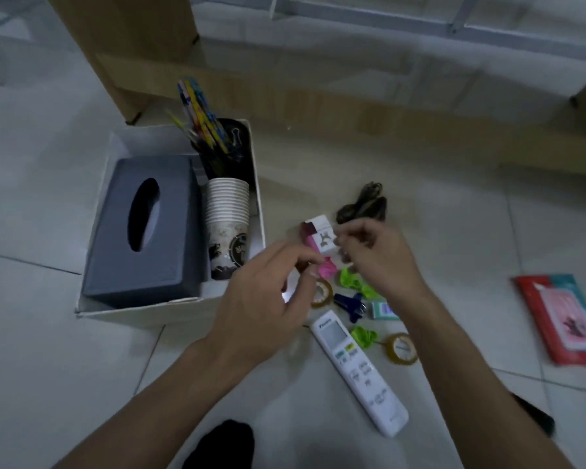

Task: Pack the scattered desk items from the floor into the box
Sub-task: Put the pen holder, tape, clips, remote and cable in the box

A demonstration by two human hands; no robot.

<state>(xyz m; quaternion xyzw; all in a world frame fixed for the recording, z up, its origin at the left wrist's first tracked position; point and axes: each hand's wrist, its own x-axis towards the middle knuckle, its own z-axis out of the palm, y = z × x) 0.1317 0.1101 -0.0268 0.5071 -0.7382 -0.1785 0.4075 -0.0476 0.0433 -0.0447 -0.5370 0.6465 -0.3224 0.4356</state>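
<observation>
The white box (258, 211) stands on the floor at left. It holds a grey tissue box (146, 228), a stack of paper cups (227, 221) and a pen holder (217, 147) full of pencils. To its right lies a pile of small items. My right hand (379, 258) pinches the right edge of a small white and pink box (317, 231). My left hand (264, 296) hovers with curled fingers over a pink clip (329, 269) and a tape roll (322, 293); blur hides whether it holds anything.
Also on the floor are a black cable (362, 204), green clips (351, 279), a blue clip (351, 305), a teal packet (383, 310), a white remote (359, 370), a second tape roll (401, 348) and a red and teal pack (562, 319). A wooden desk leg (126, 55) stands behind the box.
</observation>
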